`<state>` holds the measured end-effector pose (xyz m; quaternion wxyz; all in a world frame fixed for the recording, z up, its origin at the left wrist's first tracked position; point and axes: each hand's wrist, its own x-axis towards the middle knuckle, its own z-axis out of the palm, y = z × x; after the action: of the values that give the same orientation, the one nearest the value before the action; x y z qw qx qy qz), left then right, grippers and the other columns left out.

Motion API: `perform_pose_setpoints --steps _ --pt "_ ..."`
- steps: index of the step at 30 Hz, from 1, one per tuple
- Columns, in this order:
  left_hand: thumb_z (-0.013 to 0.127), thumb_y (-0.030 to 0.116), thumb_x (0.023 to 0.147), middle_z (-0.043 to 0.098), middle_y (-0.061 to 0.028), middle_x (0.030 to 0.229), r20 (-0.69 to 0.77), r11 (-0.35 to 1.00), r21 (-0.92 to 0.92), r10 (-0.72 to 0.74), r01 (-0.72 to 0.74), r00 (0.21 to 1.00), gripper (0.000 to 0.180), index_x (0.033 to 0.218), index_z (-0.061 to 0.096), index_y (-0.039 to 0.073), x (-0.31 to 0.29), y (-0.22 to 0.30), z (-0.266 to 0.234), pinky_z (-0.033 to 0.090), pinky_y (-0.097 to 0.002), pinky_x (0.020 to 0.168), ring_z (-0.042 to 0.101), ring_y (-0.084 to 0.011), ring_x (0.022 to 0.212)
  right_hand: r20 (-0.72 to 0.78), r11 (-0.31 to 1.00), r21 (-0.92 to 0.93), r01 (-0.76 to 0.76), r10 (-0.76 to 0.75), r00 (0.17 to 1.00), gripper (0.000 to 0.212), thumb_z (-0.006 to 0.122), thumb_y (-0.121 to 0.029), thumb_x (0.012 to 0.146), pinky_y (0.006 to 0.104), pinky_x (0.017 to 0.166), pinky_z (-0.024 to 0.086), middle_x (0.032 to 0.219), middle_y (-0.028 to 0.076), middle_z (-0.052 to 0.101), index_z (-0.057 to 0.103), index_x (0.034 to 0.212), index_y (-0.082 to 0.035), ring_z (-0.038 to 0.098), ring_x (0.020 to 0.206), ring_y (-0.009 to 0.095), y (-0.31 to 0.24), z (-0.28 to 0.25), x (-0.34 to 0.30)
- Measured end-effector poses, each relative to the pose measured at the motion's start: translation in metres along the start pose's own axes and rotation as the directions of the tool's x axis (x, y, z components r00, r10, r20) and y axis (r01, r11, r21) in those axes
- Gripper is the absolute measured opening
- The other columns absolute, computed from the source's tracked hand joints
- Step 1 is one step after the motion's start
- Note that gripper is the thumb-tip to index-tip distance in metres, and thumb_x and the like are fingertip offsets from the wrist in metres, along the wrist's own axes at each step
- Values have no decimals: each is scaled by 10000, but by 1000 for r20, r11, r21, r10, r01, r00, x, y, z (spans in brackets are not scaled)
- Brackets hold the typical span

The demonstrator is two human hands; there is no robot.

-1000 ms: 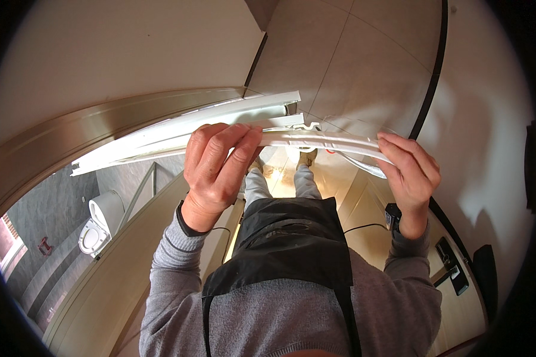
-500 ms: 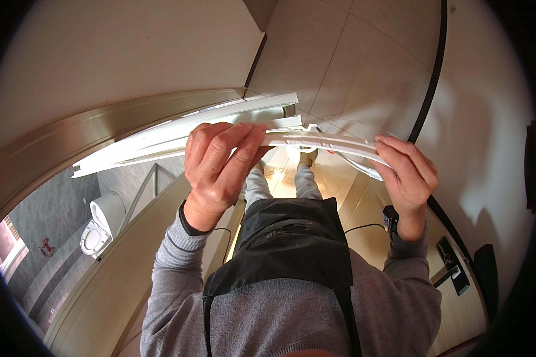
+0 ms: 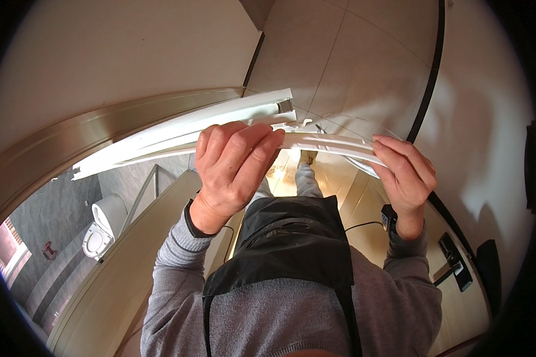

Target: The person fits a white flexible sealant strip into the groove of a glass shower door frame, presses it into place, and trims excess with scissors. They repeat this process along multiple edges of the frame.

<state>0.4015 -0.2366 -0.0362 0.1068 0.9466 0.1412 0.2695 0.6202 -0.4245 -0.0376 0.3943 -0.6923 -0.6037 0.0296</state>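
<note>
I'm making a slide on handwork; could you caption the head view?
Left hand and right hand hold a white strip between them, near a long white channel.

Your left hand point(image 3: 235, 160) covers a stretch of the white strip point(image 3: 324, 141) at the frame's centre and hides your left foot, while your right hand point(image 3: 406, 172) hides where the strip runs on at centre right. Glare washes out detail along the white channel point(image 3: 155, 140) at upper left, and the red object point(image 3: 49, 250) at lower left is too small for you to identify. The lower edge cuts off your grey sweater point(image 3: 280, 315), and a dark shape point(image 3: 531, 166) at far right merges into the black rim.
</note>
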Motion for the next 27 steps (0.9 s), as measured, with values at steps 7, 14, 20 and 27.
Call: perform_pose_setpoints --steps 7,14,20,27 --pt "814 78 680 639 -27 983 113 999 -35 -37 42 993 336 994 695 69 0 9 -6 421 -339 696 580 -199 830 2 1000 12 4 -4 1000 351 849 34 640 319 630 582 958 141 717 728 970 28 715 767 244 -5 -3 -4" --pt "791 52 705 634 -42 959 271 995 -54 -66 84 960 288 962 662 66 -1 23 -17 436 -352 683 576 -220 806 51 997 56 -61 58 997 316 837 27 670 325 667 578 961 130 715 728 966 19 711 792 251 -11 -6 -18" --pt "744 31 744 618 -69 889 458 980 -123 -84 157 885 188 894 634 51 -8 37 -28 462 -381 701 596 -261 806 234 970 164 -177 136 963 247 767 -4 783 344 768 563 1033 116 713 714 1025 -11 702 895 257 2 -5 -18" --pt "712 -2 727 597 -100 849 686 982 -60 -90 179 722 161 840 601 27 -27 63 -41 447 -410 747 581 -310 815 318 836 415 -358 236 918 185 710 -99 890 323 780 530 1018 69 724 715 1064 -36 682 879 177 55 13 -93"
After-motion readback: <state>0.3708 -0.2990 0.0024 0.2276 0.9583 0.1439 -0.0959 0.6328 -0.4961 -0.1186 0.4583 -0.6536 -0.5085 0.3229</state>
